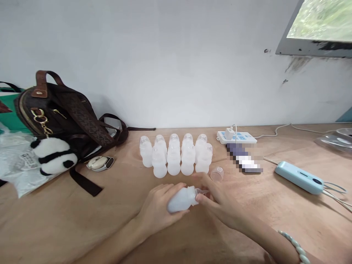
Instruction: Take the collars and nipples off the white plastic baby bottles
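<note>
My left hand (pixel 161 205) is closed around a small milky-white plastic bottle (pixel 178 201), tilted on its side with its neck to the right. At its mouth is a clear pointed nozzle (pixel 202 191), and the thumb and fingers of my right hand (pixel 213 196) are pinched around it. The right fingertips partly hide the nozzle. Just beyond my right hand, a loose clear domed cap (pixel 217 173) rests on the wooden table (pixel 123 205). Behind my hands, several similar white bottles (pixel 173 161) stand upright in two rows under clear domed caps.
At the left sit a dark backpack (pixel 82 121) with a panda plush (pixel 56 156), a plastic bag (pixel 16 157) and a pale watch-like item (pixel 100 163). Rightward are a power strip (pixel 246 138), a pixelated item (pixel 244 159), a light-blue device (pixel 299 178) with cables and clear plastic containers (pixel 334 142).
</note>
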Available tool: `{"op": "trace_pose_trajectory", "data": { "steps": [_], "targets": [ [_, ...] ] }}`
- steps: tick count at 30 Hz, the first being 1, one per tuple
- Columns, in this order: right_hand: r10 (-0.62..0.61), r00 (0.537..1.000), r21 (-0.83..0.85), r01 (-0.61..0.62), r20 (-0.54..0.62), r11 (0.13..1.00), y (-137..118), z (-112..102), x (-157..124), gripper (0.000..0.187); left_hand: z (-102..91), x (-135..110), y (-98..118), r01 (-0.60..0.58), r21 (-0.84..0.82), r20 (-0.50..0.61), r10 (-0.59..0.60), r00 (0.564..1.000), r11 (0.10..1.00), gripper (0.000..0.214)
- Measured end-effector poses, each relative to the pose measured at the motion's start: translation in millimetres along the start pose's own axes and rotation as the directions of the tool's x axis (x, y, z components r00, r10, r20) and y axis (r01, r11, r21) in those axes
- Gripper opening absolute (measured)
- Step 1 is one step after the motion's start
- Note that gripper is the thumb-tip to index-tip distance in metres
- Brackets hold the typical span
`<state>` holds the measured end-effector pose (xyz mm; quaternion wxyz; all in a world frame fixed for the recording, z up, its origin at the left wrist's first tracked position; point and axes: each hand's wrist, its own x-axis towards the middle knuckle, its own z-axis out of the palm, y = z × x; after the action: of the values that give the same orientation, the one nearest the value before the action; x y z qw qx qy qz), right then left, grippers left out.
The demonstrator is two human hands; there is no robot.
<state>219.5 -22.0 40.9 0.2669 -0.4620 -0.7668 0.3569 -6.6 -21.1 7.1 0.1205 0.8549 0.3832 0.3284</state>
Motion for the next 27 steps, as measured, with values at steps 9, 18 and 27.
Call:
{"op": "trace_pose_trajectory", "data": {
  "steps": [9, 18, 27],
  "targets": [
    [0.016, 0.993, -0.076, -0.007, 0.115, 0.997, -2.4, -2.1, 0.5, 0.036, 0.1, -2.9, 1.4, -0.110, 0.147, 0.040, 0.105, 0.994, 0.983, 0.046],
    [-0.722, 0.691, -0.465, 0.638, -0.005, 0.614, 6.0, 4.5, -7.6, 0.031, -30.7, -2.4, 4.3, 0.590, -0.648, 0.595, -0.163, 0.787, 0.481, 0.053],
    [-0.720, 0.685, -0.534, 0.570, -0.110, 0.624, 10.1, -1.3, -1.0, 0.029, -55.7, -25.1, -50.3, 0.472, -0.601, -0.158, -0.674, 0.722, 0.645, 0.064]
  ]
}}
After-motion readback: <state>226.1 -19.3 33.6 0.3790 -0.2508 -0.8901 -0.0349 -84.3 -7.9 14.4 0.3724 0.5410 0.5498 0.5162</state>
